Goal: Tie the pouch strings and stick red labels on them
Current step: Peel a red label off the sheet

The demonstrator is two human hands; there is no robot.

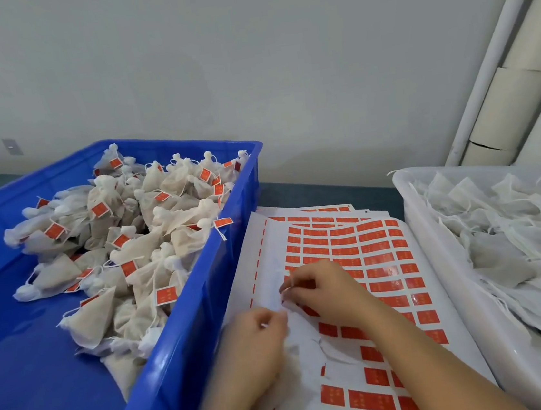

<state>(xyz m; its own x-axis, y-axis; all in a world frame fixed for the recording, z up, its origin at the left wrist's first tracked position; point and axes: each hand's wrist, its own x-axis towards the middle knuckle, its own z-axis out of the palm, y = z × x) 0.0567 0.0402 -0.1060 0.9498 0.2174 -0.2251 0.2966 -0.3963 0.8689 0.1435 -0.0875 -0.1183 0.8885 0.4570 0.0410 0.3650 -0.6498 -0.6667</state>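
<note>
At far left, the blue crate [187, 315] held a heap of tied pouches [138, 240], many carrying red tags [165, 295]. Just right of its near wall, my left hand [258, 344] pinched the cloth of the white pouch [303, 346] near its neck, fingers curled. That pouch lay on the label sheet [264, 249] between my hands, long axis running roughly away from me, neck at the far end; blur hid finer detail. My right hand [322, 290] pinched the thin string [287, 289] at that neck, fingertips close together, its forearm covering part of the sheet. Rows of red labels [368, 247] filled the sheet rightward, with more sheets stacked beneath. Just beside its right edge stood the white bin [438, 273] of loose pouches [509, 245]. Cardboard tubes [519, 92] leaned beyond.
</note>
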